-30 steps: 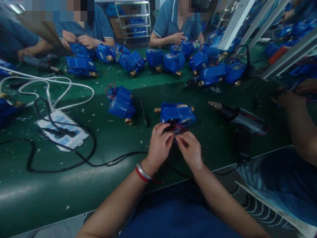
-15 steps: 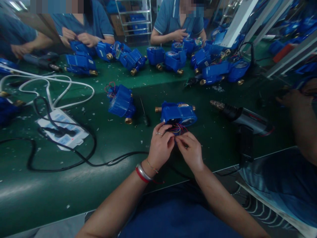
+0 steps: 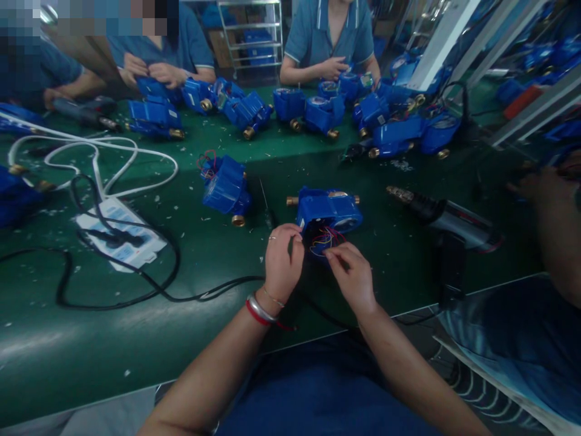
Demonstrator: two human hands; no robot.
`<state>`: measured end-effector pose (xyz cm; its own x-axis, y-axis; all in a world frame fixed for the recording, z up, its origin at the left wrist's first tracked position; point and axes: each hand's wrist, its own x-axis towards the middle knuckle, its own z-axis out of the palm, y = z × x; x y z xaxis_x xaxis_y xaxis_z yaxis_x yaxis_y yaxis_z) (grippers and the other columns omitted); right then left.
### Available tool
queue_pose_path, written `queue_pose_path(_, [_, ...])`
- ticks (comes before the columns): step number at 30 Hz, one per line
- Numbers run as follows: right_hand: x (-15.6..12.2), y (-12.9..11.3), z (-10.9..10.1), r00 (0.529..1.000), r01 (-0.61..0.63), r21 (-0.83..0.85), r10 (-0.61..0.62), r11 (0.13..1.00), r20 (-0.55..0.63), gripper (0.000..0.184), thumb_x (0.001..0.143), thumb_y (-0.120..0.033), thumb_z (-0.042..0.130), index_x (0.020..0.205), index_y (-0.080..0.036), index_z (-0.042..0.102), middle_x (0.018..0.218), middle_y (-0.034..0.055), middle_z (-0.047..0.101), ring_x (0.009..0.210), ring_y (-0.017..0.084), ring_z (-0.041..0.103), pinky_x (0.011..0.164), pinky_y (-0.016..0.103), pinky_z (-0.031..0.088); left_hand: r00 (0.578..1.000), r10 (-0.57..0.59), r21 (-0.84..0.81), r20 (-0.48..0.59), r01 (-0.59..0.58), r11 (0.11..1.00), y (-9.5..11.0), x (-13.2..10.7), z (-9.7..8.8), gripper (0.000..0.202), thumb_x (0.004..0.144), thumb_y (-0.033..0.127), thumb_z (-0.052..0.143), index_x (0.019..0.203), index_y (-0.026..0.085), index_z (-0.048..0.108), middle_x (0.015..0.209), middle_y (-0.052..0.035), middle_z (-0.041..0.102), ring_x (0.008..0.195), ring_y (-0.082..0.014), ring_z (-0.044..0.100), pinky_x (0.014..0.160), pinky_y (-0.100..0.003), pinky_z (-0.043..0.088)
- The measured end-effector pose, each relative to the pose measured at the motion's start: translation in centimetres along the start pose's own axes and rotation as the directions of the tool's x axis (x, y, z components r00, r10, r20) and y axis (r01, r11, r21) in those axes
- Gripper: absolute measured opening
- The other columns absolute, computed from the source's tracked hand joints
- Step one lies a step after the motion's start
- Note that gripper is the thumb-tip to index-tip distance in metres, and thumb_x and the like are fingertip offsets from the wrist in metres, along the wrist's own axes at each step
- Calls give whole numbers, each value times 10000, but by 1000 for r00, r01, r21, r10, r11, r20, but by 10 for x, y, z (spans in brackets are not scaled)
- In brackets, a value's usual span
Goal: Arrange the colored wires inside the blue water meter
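Note:
A blue water meter (image 3: 318, 209) with brass pipe ends lies in front of me, its open housing turned towards me. Thin red, yellow and white wires (image 3: 325, 237) spill out of that opening. My right hand (image 3: 353, 272) pinches a thin wire between thumb and forefinger at the front of the bundle. My left hand (image 3: 284, 257) is closed by the housing's left corner, fingers curled and thumb near the forefinger; whatever the fingertips hold there is hidden.
Left of the meter are a thin screwdriver (image 3: 267, 212) and another blue meter (image 3: 226, 184). A heat gun (image 3: 454, 221) lies to the right, a power strip (image 3: 120, 233) with cables to the left. Several meters line the far side, where co-workers (image 3: 329, 42) sit.
My left hand has drawn apart from the right, moving left to the housing's corner, and the wires show more. My right hand stays at the wires. The view has shifted slightly.

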<state>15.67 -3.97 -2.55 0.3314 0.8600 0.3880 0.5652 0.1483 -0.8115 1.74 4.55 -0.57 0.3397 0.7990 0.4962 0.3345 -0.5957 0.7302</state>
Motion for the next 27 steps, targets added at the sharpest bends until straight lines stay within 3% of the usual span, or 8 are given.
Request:
queue_pose_path(5, [-1,0,-2,998,-22,-5,21,1000,-50,149,879,-185,518,953,-212,644,888,29,587,850,160,566,740,302,454,988,-143,165,-62,152,975,-8,5,-6,155,894,207,403,812,177,532,784,-36,541,766,-169,534,747,-325,440])
queue_pose_path(7, [-2,0,-3,996,-39,-2,39,999,-79,170,880,-192,512,1004,-218,626,920,34,581,870,168,562,750,312,458,992,-123,250,-27,126,960,-6,4,-4,131,843,144,452,934,174,541,876,-58,531,798,-184,534,742,-330,447])
queue_pose_path(10, [-3,1,-1,988,-78,54,84,995,-129,218,883,-198,503,1086,-223,579,966,42,574,875,172,567,764,329,474,994,-51,256,96,25,966,3,-4,1,436,766,28,434,1171,189,455,1065,-98,495,908,-206,536,786,-350,465])
queue_pose_path(14, [-3,2,1,981,-98,137,119,986,-154,248,889,-193,479,1128,-222,538,1004,57,570,902,181,579,800,358,491,970,26,175,240,-70,982,10,-15,11,389,761,25,427,1126,154,463,1090,-123,514,1022,-235,524,885,-394,455])
queue_pose_path(17, [-3,1,0,983,-82,155,106,984,-153,241,892,-181,459,1117,-220,535,1002,63,566,924,190,576,823,381,494,954,34,135,298,-77,988,7,-19,19,430,769,87,499,1189,141,423,1137,-136,527,1064,-258,522,919,-424,445])
queue_pose_path(20, [-3,0,1,988,-59,156,80,986,-133,257,889,-157,446,1124,-220,530,1033,70,557,958,196,574,852,395,492,954,-13,114,299,-23,993,2,-20,23,419,816,194,539,1214,154,413,1142,-123,561,1032,-250,554,894,-414,459])
queue_pose_path(27, [-3,-4,2,990,26,167,-3,986,-140,318,890,-130,422,1179,-226,512,1255,91,448,956,181,596,857,400,506,954,-207,-70,215,227,972,-8,-16,24,190,851,247,530,1033,193,542,962,-50,641,877,-184,603,802,-329,470])
